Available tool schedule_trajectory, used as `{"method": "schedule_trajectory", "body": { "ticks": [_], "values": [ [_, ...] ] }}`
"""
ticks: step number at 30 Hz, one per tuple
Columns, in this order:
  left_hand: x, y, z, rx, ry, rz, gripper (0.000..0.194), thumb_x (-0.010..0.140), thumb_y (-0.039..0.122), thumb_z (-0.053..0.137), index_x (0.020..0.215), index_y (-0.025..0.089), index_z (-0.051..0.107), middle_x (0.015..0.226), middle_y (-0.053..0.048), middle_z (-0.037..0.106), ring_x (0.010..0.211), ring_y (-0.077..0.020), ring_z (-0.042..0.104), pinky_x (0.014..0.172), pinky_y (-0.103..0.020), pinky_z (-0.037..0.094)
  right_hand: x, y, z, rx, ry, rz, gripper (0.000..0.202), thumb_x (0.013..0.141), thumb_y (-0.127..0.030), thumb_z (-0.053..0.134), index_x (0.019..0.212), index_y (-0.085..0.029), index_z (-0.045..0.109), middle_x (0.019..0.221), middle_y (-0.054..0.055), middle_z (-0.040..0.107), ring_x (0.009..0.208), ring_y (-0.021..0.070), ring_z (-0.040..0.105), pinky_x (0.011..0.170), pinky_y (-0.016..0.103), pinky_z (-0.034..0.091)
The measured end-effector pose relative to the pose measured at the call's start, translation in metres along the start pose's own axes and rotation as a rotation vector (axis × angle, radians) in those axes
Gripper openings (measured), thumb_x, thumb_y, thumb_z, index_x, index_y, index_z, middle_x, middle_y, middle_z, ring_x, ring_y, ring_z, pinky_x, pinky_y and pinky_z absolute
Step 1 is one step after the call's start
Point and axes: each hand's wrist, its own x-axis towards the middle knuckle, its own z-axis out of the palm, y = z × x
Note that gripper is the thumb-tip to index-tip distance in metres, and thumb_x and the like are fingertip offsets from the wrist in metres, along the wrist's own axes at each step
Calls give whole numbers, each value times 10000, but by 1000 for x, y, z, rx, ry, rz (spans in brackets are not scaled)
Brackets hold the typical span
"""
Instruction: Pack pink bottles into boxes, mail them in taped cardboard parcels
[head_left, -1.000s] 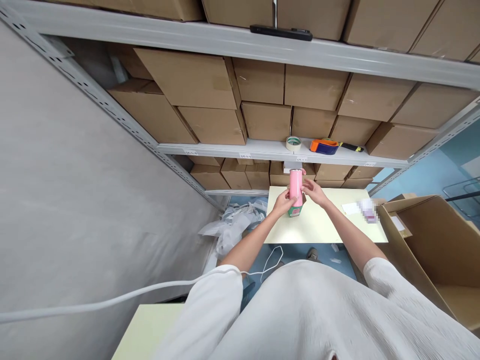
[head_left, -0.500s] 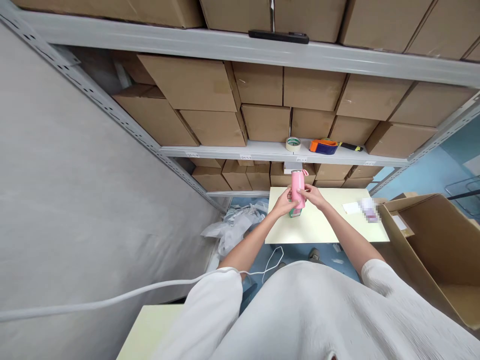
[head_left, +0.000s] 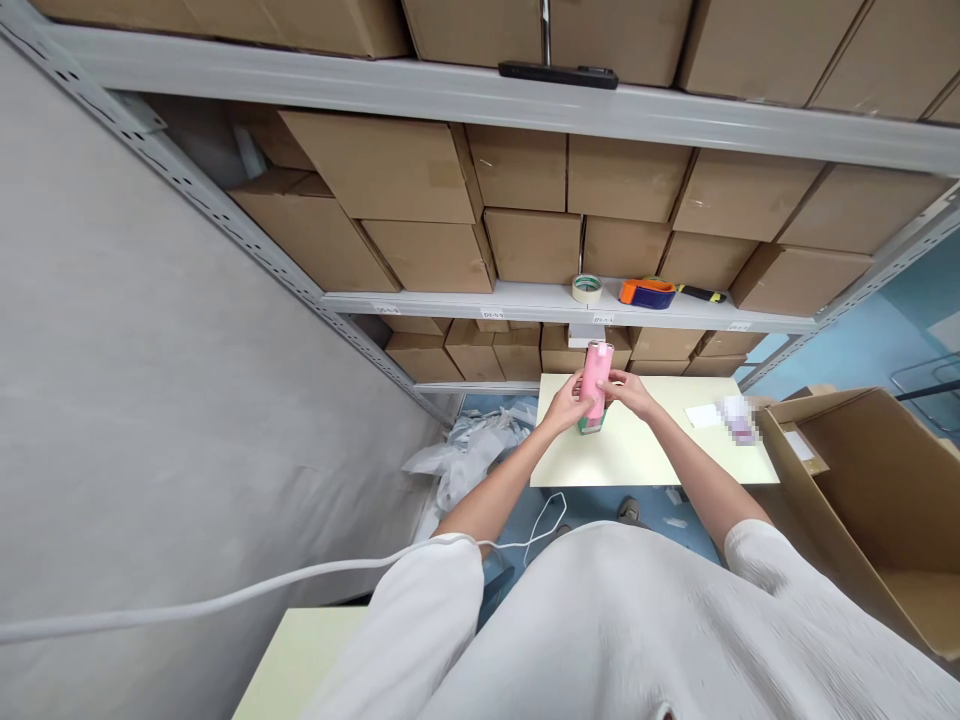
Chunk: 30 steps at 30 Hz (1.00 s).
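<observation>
The left hand (head_left: 568,404) and right hand (head_left: 631,391) both grip, fingers closed, a pink cylindrical bottle (head_left: 597,372) toward ten o'clock of the pale-yellow rectangular tabletop (head_left: 649,457); a small green box (head_left: 592,426) shows beneath.

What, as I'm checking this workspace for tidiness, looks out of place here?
Crumpled whitish plastic sheeting lies heaped left of the pale yellow rectangular table, looking like loose litter. Small white scraps on the blue floor near the table also look dropped. The pink cylindrical bottle shows no obvious damage.
</observation>
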Motion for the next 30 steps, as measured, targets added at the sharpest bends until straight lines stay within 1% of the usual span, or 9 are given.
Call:
{"method": "schedule_trajectory", "body": {
  "ticks": [2,5,10,13,15,18,20,25,30],
  "values": [
    [0,0,2,4,-13,3,746,795,346,871,1490,215,634,1375,-131,715,1190,-294,710,991,-412,611,0,3,2,-16,49,20,628,640,-612,994,1004,-196,696,1001,62,749,760,181,683,665,338,634],
    [-1,3,5,62,47,7,749,712,350,944,1402,194,699,1340,-139,706,1214,-323,695,1029,-435,594,0,6,7,-28,107,32,640,625,-604,1006,965,-229,615,927,37,734,721,179,674,623,335,625],
    [-1,9,4,-24,35,-18,760,748,377,929,1435,200,655,1334,-138,722,1209,-305,693,1023,-420,595,-5,6,8,76,2,16,696,667,-642,980,1104,-230,628,919,38,765,696,171,677,662,350,637],
    [-2,12,3,-75,-9,-2,733,808,396,885,1469,207,630,1370,-138,714,1257,-295,675,1054,-411,581,-7,4,4,50,0,-24,698,668,-670,971,1099,-202,684,960,60,767,712,172,680,676,358,644],
    [-2,13,2,-21,-21,8,715,810,392,880,1466,221,653,1391,-133,693,1292,-310,650,1068,-417,574,-7,5,3,19,35,-22,692,651,-669,982,1068,-199,694,943,59,762,710,180,685,667,367,650],
    [-1,14,2,132,15,-1,761,733,342,929,1446,231,689,1355,-128,685,1327,-341,612,1094,-449,560,-5,7,3,-22,102,4,683,618,-646,1011,1024,-209,678,900,49,754,707,192,696,651,373,657],
    [0,12,3,153,21,2,757,719,312,928,1432,223,693,1338,-125,698,1304,-335,629,1094,-452,559,-4,9,3,-24,131,9,676,619,-664,1004,996,-216,666,868,38,743,698,193,696,641,371,657],
    [5,5,4,-107,14,-33,707,792,373,889,1429,181,648,1339,-139,747,1227,-290,703,1063,-427,579,-4,10,-1,16,151,-42,695,630,-726,959,1012,-213,689,859,25,730,726,186,696,720,379,661],
    [8,6,1,-356,-46,-203,595,851,480,870,1327,160,711,1305,-156,790,1187,-305,750,1000,-422,613,-5,7,-2,-19,168,-126,705,662,-735,917,1085,-207,720,926,25,716,778,179,679,784,375,647]
  ]
}}
